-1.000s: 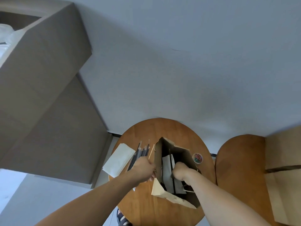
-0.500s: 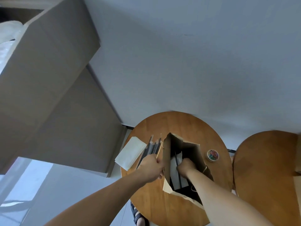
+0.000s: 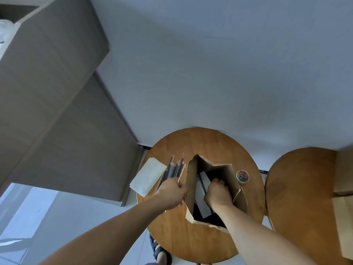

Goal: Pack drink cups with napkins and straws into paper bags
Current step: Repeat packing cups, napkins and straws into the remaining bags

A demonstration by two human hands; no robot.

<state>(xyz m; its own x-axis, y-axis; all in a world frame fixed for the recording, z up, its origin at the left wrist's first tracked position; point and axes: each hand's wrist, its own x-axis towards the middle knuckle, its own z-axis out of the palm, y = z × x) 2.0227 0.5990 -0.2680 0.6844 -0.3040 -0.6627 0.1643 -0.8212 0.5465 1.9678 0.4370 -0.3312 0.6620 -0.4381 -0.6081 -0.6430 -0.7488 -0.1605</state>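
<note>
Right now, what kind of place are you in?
Probably an ordinary room used as a takeaway packing spot: a round wooden table holds an open brown paper bag, a napkin stack and straws, with cardboard boxes nearby.

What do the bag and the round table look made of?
The bag looks like matte brown kraft paper: thin creased walls, jagged rim. The table seems wood, smooth with a slight sheen and faint plank lines; veneer is possible.

Round wooden table (image 3: pixel 200 146), paper-clip tub (image 3: pixel 242 176), grey cabinet (image 3: pixel 57 111)
</note>
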